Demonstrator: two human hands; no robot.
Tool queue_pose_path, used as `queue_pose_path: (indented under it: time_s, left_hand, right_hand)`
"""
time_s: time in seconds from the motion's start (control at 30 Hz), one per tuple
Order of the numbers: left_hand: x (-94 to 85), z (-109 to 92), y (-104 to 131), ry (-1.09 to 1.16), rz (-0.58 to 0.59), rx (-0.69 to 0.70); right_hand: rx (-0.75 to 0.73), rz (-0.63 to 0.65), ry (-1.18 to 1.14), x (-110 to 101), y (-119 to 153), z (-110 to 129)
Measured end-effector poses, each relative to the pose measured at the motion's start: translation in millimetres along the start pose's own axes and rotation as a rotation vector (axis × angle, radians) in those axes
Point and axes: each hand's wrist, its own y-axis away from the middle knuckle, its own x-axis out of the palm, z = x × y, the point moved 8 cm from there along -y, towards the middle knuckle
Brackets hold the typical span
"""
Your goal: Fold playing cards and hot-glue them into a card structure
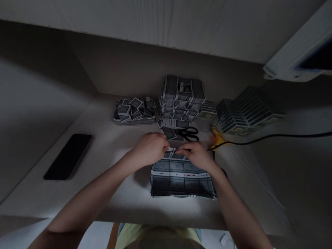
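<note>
In the middle of the desk lies an open, folded-up case (183,183) with a dark checked pattern and a pale band across its inside. At its far edge, my left hand (153,148) has its fingers closed on one end of a thin white strip (172,149). My right hand (197,155) pinches the same strip further right. Whether the strip is joined to the case cannot be made out. Just beyond the hands rest black-handled scissors (190,133) on flat patterned pieces (169,133).
Behind stand stacked patterned cases (181,97), beside a tray (135,121) heaped with framed pieces. A yellow glue gun (218,138) with a black cord (272,136) lies right, near striped boxes (246,114). A phone (68,157) lies left. A shelf (166,24) hangs overhead.
</note>
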Motion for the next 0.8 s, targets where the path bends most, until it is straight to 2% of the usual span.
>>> queue_pose_path:
  time_s: [0.23, 0.4, 0.8]
  left_hand:
    - [0.7, 0.0, 1.8, 0.0, 0.011, -0.02]
    - [3.8, 2.0, 0.0, -0.005, -0.004, -0.061]
    - [12.2, -2.2, -7.3, -0.018, 0.024, -0.066]
  right_hand:
    - [0.024, 0.021, -0.031, -1.3, -0.6, -5.2]
    - [0.02, -0.013, -0.034, -4.0, -0.1, -7.3]
    - [0.02, -0.007, 0.003, -4.8, 0.1, -6.2]
